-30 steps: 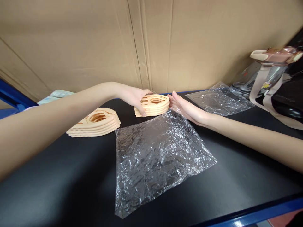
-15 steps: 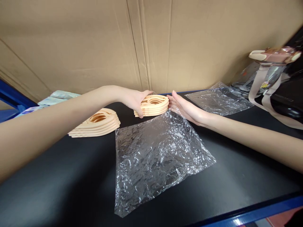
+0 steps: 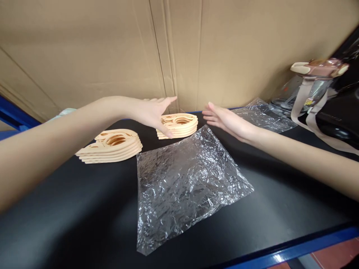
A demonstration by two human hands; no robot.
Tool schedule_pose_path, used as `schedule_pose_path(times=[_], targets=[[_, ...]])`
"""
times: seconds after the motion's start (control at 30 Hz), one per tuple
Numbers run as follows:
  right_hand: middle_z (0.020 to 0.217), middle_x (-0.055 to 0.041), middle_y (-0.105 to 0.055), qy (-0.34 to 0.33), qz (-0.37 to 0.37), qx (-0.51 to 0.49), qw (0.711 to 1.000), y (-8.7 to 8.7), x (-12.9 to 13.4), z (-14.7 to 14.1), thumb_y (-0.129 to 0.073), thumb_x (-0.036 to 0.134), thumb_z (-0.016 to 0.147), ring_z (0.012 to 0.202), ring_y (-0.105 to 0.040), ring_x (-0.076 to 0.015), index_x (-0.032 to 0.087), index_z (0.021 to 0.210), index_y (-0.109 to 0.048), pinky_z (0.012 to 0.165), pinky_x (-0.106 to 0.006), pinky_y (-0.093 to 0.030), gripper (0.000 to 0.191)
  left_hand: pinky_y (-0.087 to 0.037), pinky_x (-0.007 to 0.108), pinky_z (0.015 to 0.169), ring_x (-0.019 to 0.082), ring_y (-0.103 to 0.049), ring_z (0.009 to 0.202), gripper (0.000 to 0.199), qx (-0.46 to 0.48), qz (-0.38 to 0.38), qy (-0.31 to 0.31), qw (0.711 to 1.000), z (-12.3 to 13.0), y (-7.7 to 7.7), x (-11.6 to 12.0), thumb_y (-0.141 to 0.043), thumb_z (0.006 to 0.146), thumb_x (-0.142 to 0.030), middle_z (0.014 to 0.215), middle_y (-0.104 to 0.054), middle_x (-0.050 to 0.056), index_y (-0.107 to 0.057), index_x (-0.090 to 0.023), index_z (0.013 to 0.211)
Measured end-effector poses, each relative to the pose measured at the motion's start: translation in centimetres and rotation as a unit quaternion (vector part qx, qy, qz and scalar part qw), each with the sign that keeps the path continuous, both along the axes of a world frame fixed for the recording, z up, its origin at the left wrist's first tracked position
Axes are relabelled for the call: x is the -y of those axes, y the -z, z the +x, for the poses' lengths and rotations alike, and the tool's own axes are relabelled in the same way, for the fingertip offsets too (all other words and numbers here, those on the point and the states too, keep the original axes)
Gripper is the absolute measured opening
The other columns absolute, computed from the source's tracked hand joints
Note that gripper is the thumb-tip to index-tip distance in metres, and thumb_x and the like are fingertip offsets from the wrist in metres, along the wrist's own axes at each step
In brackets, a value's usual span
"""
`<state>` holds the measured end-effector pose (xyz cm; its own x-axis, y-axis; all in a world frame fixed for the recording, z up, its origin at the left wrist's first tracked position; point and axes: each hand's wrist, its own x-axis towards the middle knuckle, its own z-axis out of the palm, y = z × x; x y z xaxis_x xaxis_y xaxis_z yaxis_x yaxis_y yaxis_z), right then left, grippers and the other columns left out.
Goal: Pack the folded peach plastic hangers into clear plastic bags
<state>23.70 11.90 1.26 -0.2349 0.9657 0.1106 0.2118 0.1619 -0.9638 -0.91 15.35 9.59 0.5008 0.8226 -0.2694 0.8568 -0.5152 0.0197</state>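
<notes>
My left hand [image 3: 153, 114] is open above the left end of a small stack of cream plastic pieces [image 3: 183, 125], its fingers spread and its thumb overlapping the stack's front. To the right of that stack, my right hand [image 3: 224, 118] hangs open with a gap between it and the pieces. A larger stack of similar cream pieces [image 3: 112, 147] lies to the left, partly behind my left forearm. In front of both stacks, a clear crinkled plastic bag [image 3: 187, 186] lies flat on the black table [image 3: 269, 224].
Another clear bag [image 3: 263, 117] lies at the back right, beside a transparent bottle with a pink lid [image 3: 321, 69] and a strap. Cardboard [image 3: 112, 52] stands along the back. A blue rail [image 3: 294, 250] edges the table's front.
Both hands have come off the small stack: the left has lifted and opened, and the right has moved away to the right. The small stack sits slightly further left.
</notes>
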Motion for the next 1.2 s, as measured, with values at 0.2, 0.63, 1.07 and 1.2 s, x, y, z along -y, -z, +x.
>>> schedule_pose_path(times=[0.2,0.63,1.07,1.2], targets=[[0.123,-0.0042,-0.068,-0.130,0.308,0.243,0.911,-1.5,4.5,3.2,-0.062,0.044,0.091,0.123,-0.058,-0.0254,0.026,0.113,-0.070,0.116,-0.052,-0.033,0.030,-0.026,0.047,0.118,0.034,-0.029,0.145,0.074,0.126,0.208,-0.009,0.970,-1.0,1.0,10.0,-0.032,0.095,-0.059,0.152,-0.042,0.015,-0.034,-0.013,0.152],[0.138,-0.0031,-0.061,-0.210,0.329,0.424,0.817,0.1,10.5,4.7,-0.055,0.034,0.096,0.133,-0.052,-0.0235,0.025,0.133,-0.062,0.120,-0.049,-0.033,0.039,-0.017,0.058,0.121,0.028,-0.018,0.151,0.060,0.202,0.118,-0.039,0.971,-2.7,11.1,16.1,-0.027,0.102,-0.050,0.163,-0.026,0.002,-0.023,-0.027,0.156],[0.161,-0.0122,-0.016,-0.315,0.303,0.384,0.813,0.4,9.1,0.9,-0.057,0.054,0.092,0.150,-0.011,-0.0289,0.021,0.152,-0.037,0.120,-0.053,-0.016,0.071,-0.028,0.048,0.121,0.025,-0.028,0.148,0.058,0.312,0.075,-0.069,0.945,-1.1,10.6,15.4,-0.031,0.100,-0.053,0.160,-0.033,0.002,-0.032,-0.027,0.152],[0.163,-0.0138,-0.007,-0.346,0.319,0.374,0.799,0.7,8.7,-0.1,-0.058,0.053,0.092,0.150,-0.009,-0.0303,0.022,0.153,-0.035,0.120,-0.054,-0.014,0.073,-0.026,0.044,0.123,0.022,-0.034,0.145,0.054,0.359,0.059,-0.120,0.924,-2.4,10.4,14.5,-0.028,0.101,-0.053,0.155,-0.041,0.000,-0.038,-0.029,0.148]])
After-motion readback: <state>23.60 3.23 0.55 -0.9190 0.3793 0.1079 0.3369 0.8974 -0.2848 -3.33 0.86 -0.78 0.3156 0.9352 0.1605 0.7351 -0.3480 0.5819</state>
